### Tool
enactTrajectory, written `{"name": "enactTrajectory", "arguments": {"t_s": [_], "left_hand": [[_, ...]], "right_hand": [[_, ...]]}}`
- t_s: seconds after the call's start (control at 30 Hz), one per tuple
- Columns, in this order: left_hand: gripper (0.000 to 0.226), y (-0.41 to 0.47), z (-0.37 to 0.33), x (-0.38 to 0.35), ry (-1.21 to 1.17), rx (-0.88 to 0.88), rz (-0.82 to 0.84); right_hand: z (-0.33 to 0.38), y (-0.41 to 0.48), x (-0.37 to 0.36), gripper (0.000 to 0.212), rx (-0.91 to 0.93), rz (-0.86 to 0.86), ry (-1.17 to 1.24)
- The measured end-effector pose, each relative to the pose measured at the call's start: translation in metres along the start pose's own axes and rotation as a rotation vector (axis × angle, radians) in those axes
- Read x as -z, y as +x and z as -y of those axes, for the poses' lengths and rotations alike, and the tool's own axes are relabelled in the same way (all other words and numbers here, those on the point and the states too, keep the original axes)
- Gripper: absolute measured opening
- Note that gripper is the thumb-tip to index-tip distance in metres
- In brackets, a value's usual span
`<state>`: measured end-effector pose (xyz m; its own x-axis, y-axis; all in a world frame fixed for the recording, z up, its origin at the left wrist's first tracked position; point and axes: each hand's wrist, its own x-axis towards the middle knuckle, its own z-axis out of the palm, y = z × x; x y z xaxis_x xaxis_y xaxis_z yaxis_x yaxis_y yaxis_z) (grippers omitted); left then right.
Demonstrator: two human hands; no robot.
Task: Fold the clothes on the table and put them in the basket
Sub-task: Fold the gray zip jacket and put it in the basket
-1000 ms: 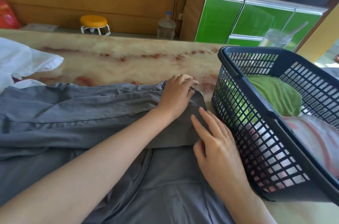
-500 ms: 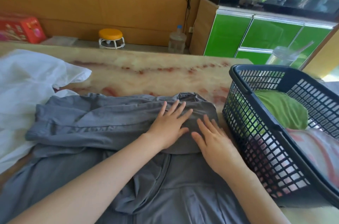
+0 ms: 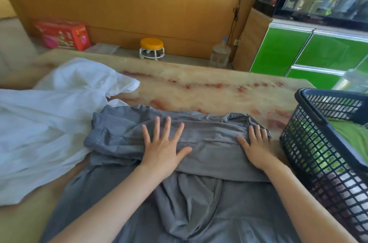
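A grey garment point(image 3: 209, 143) lies spread across the marble table point(image 3: 199, 91), its far part folded back toward me into a band. My left hand point(image 3: 163, 147) lies flat on that band with fingers spread. My right hand point(image 3: 256, 145) presses flat on the band's right end, fingers straight. A dark plastic basket point(image 3: 310, 143) stands at the right edge, close to my right hand, holding a folded green cloth point(image 3: 352, 133) and something pink lower down. A crumpled white garment point(image 3: 49, 119) lies to the left, touching the grey one.
Beyond the table's far edge are an orange-topped stool point(image 3: 151, 47), a large water bottle point(image 3: 220, 53), a red box point(image 3: 63, 33) and green cabinet doors point(image 3: 298, 53). Bare marble shows between the grey garment and the far edge.
My left hand has slid left along the folded grey band, away from my right hand, and its fingers have spread. The view has tilted up and shifted left, showing more of the white garment.
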<state>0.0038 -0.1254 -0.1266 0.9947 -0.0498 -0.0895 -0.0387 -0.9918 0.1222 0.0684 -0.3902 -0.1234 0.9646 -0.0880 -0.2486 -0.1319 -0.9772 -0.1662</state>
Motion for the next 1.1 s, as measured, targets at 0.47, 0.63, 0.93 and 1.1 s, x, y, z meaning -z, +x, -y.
{"name": "enactTrajectory", "arguments": {"t_s": [0.47, 0.63, 0.93, 1.1], "left_hand": [[0.032, -0.072, 0.118, 0.027, -0.612, 0.329, -0.626], [0.059, -0.092, 0.132, 0.02, -0.757, 0.438, -0.437], [0.054, -0.095, 0.129, 0.016, -0.671, 0.447, -0.484], [0.038, -0.097, 0.138, 0.016, -0.644, 0.521, -0.639]], "right_hand": [[0.16, -0.055, -0.007, 0.053, 0.551, -0.122, 0.136], [0.233, -0.069, -0.031, 0.043, 0.686, -0.063, 0.277], [0.293, -0.062, -0.044, 0.042, 0.64, -0.006, 0.428], [0.299, -0.057, -0.043, 0.019, 0.63, -0.182, 0.514]]}}
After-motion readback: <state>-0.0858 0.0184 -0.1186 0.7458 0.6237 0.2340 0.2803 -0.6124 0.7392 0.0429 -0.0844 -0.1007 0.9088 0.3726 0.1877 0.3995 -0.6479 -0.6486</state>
